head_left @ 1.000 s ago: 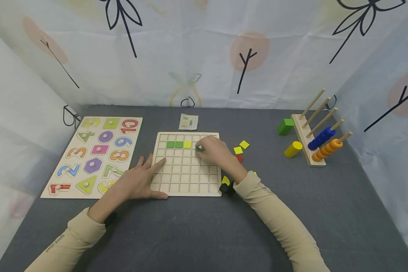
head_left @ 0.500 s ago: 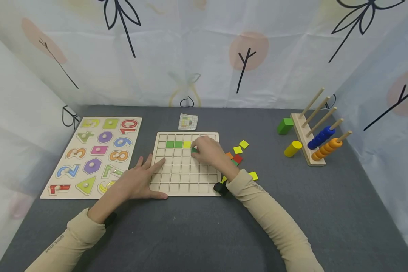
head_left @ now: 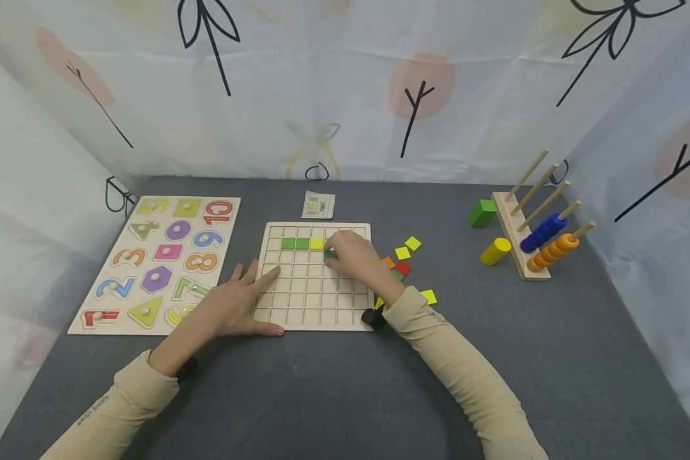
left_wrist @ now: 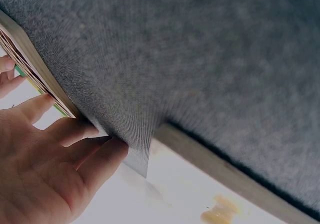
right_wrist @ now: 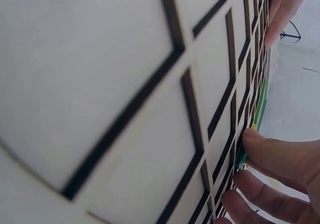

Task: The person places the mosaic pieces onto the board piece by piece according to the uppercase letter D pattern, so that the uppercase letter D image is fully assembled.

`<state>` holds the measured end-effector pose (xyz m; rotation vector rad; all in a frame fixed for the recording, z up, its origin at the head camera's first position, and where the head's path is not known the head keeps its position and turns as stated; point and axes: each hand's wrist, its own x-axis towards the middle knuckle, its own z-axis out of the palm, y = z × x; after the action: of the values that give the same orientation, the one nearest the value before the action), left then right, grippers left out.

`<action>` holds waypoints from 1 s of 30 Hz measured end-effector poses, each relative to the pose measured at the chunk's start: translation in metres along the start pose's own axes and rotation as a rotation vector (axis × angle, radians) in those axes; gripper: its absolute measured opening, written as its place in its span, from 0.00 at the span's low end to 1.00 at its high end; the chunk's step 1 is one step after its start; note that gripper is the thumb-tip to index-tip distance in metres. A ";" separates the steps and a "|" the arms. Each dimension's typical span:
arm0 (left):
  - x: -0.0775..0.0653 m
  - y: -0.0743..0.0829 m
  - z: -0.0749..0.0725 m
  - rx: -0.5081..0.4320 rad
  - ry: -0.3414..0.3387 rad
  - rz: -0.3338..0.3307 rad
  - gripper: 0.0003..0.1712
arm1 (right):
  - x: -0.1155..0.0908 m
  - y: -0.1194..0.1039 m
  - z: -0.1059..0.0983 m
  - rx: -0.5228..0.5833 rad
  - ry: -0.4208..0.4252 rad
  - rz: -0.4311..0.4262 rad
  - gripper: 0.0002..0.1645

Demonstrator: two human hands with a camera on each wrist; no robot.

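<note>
10 [head_left: 218, 213] marks a puzzle [head_left: 178, 267]; the right hand [head_left: 351, 255] pinches a tile [head_left: 329, 254].

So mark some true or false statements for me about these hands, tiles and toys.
The right hand pinches a green tile at the grid board. True.
The left hand grips a tile too. False: the left hand lies spread at the board's left edge.
Two green tiles and a yellow tile lie in a row on the board. True.
The number puzzle lies right of the grid board. False: the number puzzle lies left.
The bead rack holds red beads. False: the bead rack holds blue beads and orange beads.
</note>
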<state>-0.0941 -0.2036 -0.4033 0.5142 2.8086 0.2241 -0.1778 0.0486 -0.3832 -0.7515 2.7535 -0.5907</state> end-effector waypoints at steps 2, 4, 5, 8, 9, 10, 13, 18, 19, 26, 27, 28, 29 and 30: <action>0.000 0.000 0.000 -0.001 0.001 0.001 0.71 | 0.000 0.000 0.000 0.000 0.000 0.000 0.13; 0.000 0.000 0.000 0.000 0.001 0.001 0.71 | 0.000 0.001 0.001 0.001 -0.001 0.003 0.14; 0.000 0.000 0.000 -0.001 0.002 0.002 0.71 | 0.000 0.001 0.001 0.000 -0.002 0.004 0.15; -0.001 0.000 0.000 0.000 0.003 0.001 0.71 | 0.000 0.001 0.001 -0.002 -0.005 -0.003 0.14; -0.001 0.000 0.000 0.001 0.003 0.000 0.71 | 0.000 0.001 0.001 -0.002 -0.007 -0.006 0.14; -0.001 0.000 -0.001 0.002 0.004 -0.001 0.71 | 0.000 0.001 0.001 -0.004 -0.009 -0.010 0.14; 0.000 0.000 -0.001 0.005 0.002 -0.004 0.70 | 0.000 0.001 0.002 -0.009 -0.018 -0.021 0.13; 0.000 0.000 -0.001 0.006 -0.002 -0.008 0.70 | -0.001 0.002 0.001 -0.010 -0.021 -0.025 0.15; 0.000 0.000 -0.001 0.006 -0.002 -0.007 0.70 | -0.001 0.002 0.001 -0.011 -0.021 -0.027 0.15; -0.001 0.000 -0.001 -0.002 0.002 -0.001 0.70 | -0.007 0.005 -0.006 0.017 -0.025 0.007 0.19; -0.001 0.000 -0.001 -0.003 0.002 -0.001 0.70 | -0.008 0.006 -0.007 0.013 -0.022 0.014 0.19; -0.001 0.000 -0.001 -0.003 0.003 -0.001 0.70 | -0.010 0.007 -0.009 0.010 -0.020 0.018 0.20; -0.001 0.000 -0.001 -0.003 0.003 -0.002 0.70 | -0.011 0.008 -0.010 0.004 -0.018 0.022 0.19; -0.001 0.000 -0.001 -0.002 0.003 -0.002 0.70 | -0.013 0.010 -0.012 -0.006 -0.019 0.024 0.19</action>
<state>-0.0934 -0.2041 -0.4022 0.5115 2.8110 0.2271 -0.1745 0.0671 -0.3752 -0.7202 2.7445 -0.5685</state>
